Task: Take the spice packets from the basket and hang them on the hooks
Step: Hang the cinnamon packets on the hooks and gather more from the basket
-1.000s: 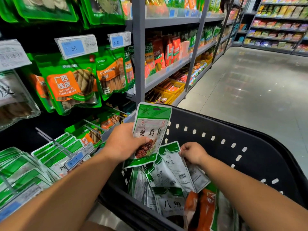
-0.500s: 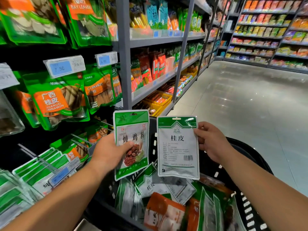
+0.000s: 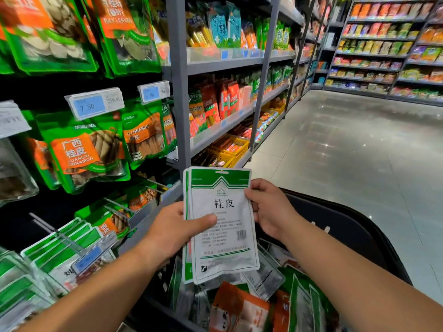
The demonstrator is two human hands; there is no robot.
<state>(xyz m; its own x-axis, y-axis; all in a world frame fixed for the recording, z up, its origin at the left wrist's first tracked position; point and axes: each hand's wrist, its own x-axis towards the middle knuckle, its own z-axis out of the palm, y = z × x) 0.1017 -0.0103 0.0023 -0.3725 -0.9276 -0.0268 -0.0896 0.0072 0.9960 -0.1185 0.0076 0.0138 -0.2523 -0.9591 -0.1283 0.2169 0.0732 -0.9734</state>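
1. Holding two spice packets stacked upright, both hands are raised just above the near-left part of the black basket (image 3: pixel 347 233) in the head view.
2. The front packet (image 3: pixel 225 250) is white with a green top band, a hanging slot in its header and a barcode low on its right side. It faces the camera and covers nearly all of the second packet (image 3: pixel 186 188), whose green-and-white edge shows only along the left side and at the bottom-left corner.
3. The left hand (image 3: pixel 175 232) pinches the stack at its left edge, with the thumb lying across the front packet's face and the fingers hidden behind.
4. The right hand (image 3: pixel 271 209) pinches the front packet's right edge near the top, with the thumb tip on the face and the other fingers curled behind it.
5. Inside the basket, below the held pair, more packets lie in a loose heap: an orange packet (image 3: pixel 239 310), clear-and-white ones and green-edged ones.
6. Left of the basket, metal hooks (image 3: pixel 115 204) stick out from a dark back panel, and rows of green-and-white hung packets (image 3: pixel 60 245) fill the lower ones.
7. Up and left of the basket, green cinnamon bags (image 3: pixel 84 149) hang under a blue price tag (image 3: pixel 92 105) reading 7.50.
8. Beyond the basket, grey shelving (image 3: pixel 178 92) runs down the aisle beside a glossy floor (image 3: pixel 347 152).
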